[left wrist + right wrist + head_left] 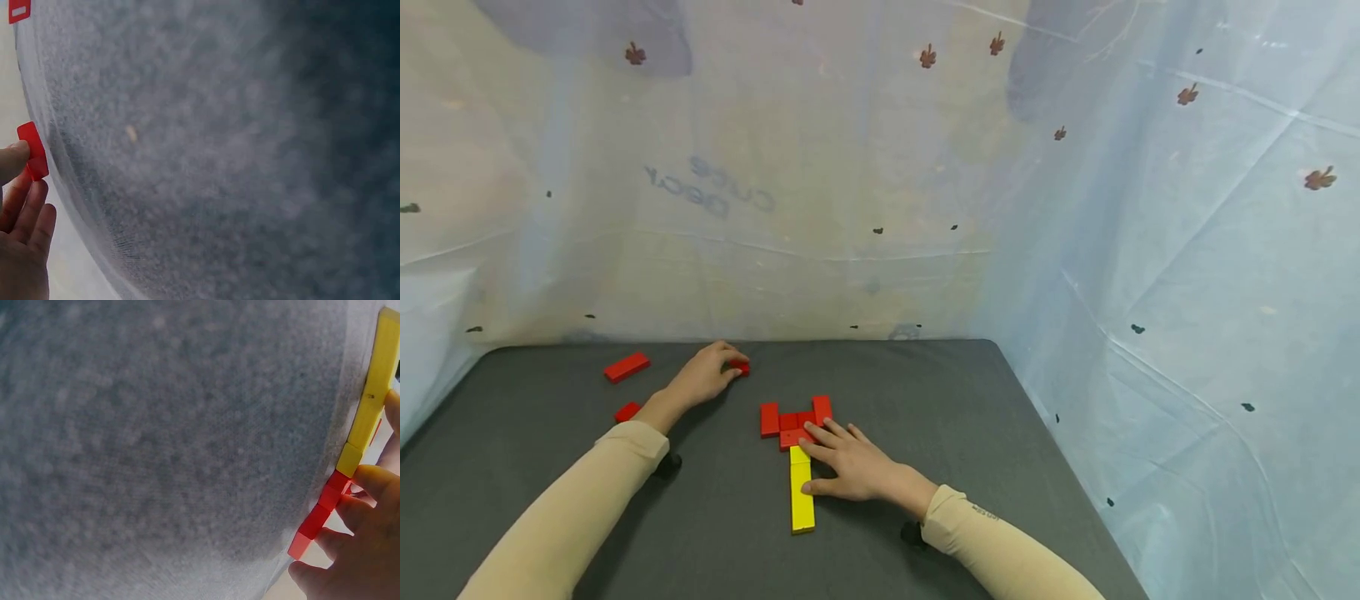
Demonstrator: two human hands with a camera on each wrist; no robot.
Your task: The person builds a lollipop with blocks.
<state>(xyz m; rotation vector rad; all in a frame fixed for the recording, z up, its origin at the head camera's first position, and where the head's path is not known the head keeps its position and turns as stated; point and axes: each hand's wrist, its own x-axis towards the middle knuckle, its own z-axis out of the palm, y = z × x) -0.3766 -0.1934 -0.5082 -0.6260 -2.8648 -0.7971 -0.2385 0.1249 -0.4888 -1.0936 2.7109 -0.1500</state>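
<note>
Near the table's far edge, my left hand (702, 377) pinches a small red block (742, 367); in the left wrist view the thumb and a fingertip are on the red block (36, 153). My right hand (861, 467) lies with fingers spread at the right side of an arrangement of red blocks (770, 420) joined to yellow blocks (801, 500). Its fingertips touch the red part and its thumb touches the long yellow block. Seen from the right wrist, red blocks (314, 519) and yellow blocks (369, 394) line up beside the fingers.
A long red block (627, 367) lies at the far left of the dark grey table (722, 517). Another red block (627, 412) is partly hidden behind the left forearm. Translucent patterned sheeting (820, 167) hangs behind the table and along its right side.
</note>
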